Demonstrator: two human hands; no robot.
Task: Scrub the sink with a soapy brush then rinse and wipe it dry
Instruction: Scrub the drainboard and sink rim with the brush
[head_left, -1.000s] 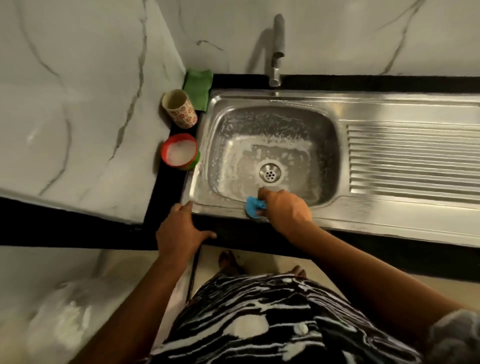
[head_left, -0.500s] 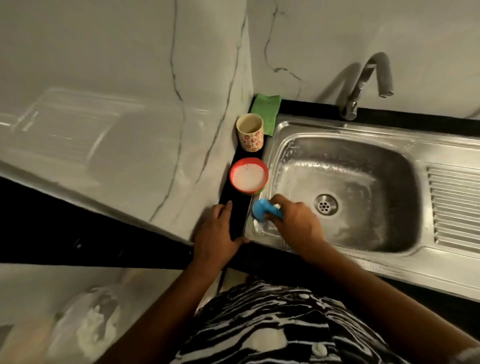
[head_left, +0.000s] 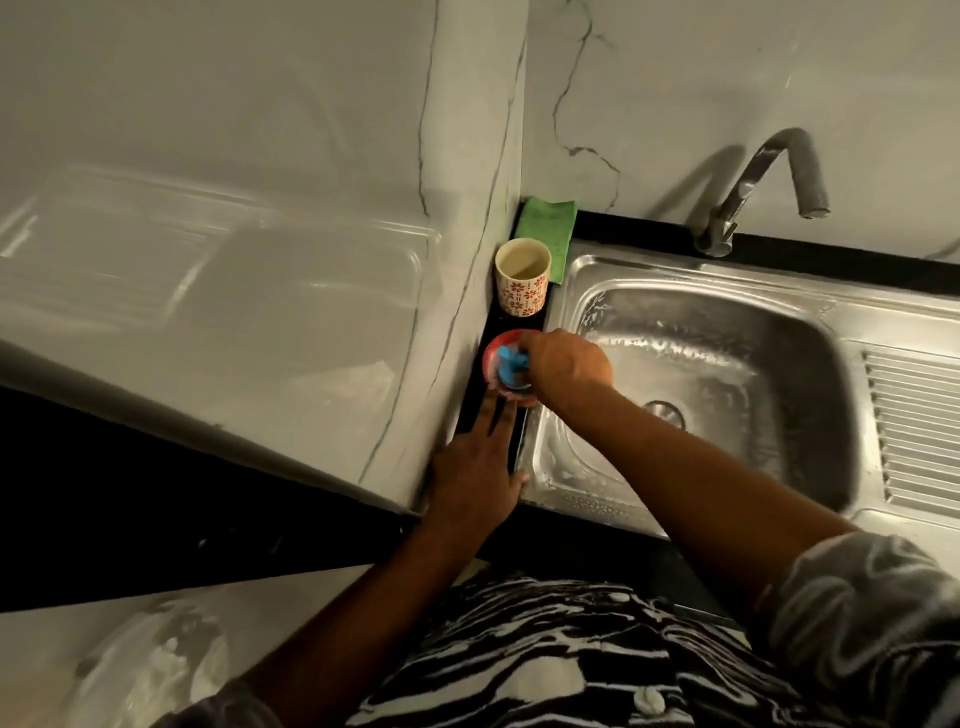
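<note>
A steel sink (head_left: 613, 270) with soapy streaks on its basin fills the right side. My right hand (head_left: 566, 366) is shut on a blue brush (head_left: 510, 366) and holds it down inside a red bowl (head_left: 491, 358) on the black ledge left of the sink. My left hand (head_left: 475, 478) lies flat on that ledge, fingers apart, fingertips reaching the bowl's near side, thumb on the sink's rim. The bowl's contents are mostly hidden by the brush and hand.
A patterned cup (head_left: 522, 278) stands just behind the bowl, with a green cloth (head_left: 548, 231) behind it in the corner. The tap (head_left: 758, 182) curves over the sink's back edge. A ribbed drainboard (head_left: 914, 431) lies right. Marble walls close in left and behind.
My right hand has carried the blue brush from the sink's front left corner up into the red bowl. My left hand has slid forward along the ledge toward the bowl. The view shifted left.
</note>
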